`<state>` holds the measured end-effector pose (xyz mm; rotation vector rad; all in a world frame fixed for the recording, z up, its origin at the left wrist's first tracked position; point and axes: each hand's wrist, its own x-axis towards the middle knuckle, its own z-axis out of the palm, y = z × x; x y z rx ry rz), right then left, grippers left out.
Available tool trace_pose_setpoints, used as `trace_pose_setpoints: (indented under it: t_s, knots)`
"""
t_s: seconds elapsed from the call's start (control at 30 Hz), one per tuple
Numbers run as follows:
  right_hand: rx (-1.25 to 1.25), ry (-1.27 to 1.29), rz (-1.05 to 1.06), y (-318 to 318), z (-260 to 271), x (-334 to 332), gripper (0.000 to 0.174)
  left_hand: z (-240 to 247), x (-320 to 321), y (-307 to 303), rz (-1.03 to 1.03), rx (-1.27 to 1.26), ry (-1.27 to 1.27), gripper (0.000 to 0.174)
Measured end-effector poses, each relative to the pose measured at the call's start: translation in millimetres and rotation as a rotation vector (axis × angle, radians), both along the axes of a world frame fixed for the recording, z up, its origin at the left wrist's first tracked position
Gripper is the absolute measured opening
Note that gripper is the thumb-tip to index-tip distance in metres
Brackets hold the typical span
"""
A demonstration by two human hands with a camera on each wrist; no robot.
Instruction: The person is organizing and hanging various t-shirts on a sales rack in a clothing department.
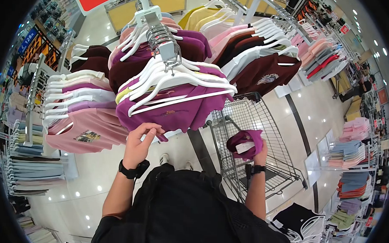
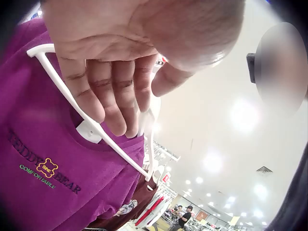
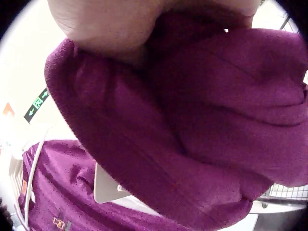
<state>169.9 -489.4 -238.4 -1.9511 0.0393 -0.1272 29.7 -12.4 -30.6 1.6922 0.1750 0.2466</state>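
The garment (image 1: pixel 255 140) is in the person's right hand (image 1: pixel 260 157), in front of the wire cart (image 1: pixel 268 108) as I see it; how high above the basket, I can't tell. That hand grips it with the cloth gathered up, presumably so one hand can manage it. The left hand (image 1: pixel 137 145) holds nothing that I can see, its fingers loosely bent beside the front shirt (image 1: pixel 160 120) and its hanger (image 2: pixel 117 146); whether they touch, I can't say. That shirt hangs face outward, likely so its little bear and lettering show. The held piece is deep purple, much like the shirt, folded into a soft hollow with a darker inside, a stitched edge and a white tag (image 1: pixel 244 147). Bunched so, its exact kind is hard to tell.
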Motion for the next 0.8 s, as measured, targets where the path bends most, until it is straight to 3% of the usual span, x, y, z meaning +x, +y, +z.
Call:
trace_pose_setpoints:
  t_s: [0.1, 0.17, 0.23, 0.27, 0.3, 0.37, 0.5, 0.57, 0.6, 0.7, 0.77, 0.8]
  knots:
    - [-0.027, 0.034, 0.084, 6.2, -50.1, 6.1, 0.032, -0.1, 2.9, -4.4, -0.053, 0.027, 0.013, 0.020]
    - [-0.125, 0.082, 0.006, 12.1, -70.5, 0.1, 0.036, -3.1, 1.2, -8.3, -0.067, 0.051, 0.069, 0.020]
    - [-0.098, 0.364, 0.046, 5.7, -105.9, 3.6, 0.041, -8.2, 5.1, -9.9, -0.083, 0.047, 0.061, 0.020]
    - [-0.228, 0.500, 0.082, -6.5, -139.8, -1.8, 0.045, -10.2, 3.3, -12.6, -0.091, 0.049, 0.073, 0.020]
    - [-0.041, 0.668, 0.028, 8.4, -127.9, -8.8, 0.045, -11.0, 3.7, -12.6, -0.094, 0.056, 0.080, 0.020]
    - [-0.066, 0.600, 0.005, 16.3, -156.4, -18.0, 0.047, -12.3, 4.7, -14.2, -0.104, 0.053, 0.089, 0.020]
    - [-0.182, 0.617, 0.025, 20.0, -139.8, -22.0, 0.048, -18.5, 6.3, -18.2, -0.130, 0.024, 0.094, 0.020]
    - [0.113, 0.740, -0.037, 18.3, -151.2, -19.9, 0.047, -22.3, 8.7, -21.5, -0.144, 0.010, 0.112, 0.020]
    - [0.019, 0.726, 0.024, 22.3, -128.8, -20.3, 0.048, -23.6, 10.8, -23.2, -0.181, 0.043, 0.125, 0.021]
    - [-0.163, 0.812, 0.122, 15.6, -127.9, -20.9, 0.051, -27.3, 16.0, -29.5, -0.238, 0.083, 0.123, 0.021]
    - [-0.177, 0.780, 0.151, 4.1, -125.1, -24.7, 0.049, -29.7, 18.6, -31.9, -0.234, 0.071, 0.114, 0.020]
    - [-0.070, 0.802, 0.063, 1.7, -105.2, -25.5, 0.049, -29.8, 19.5, -32.0, -0.228, 0.070, 0.114, 0.020]
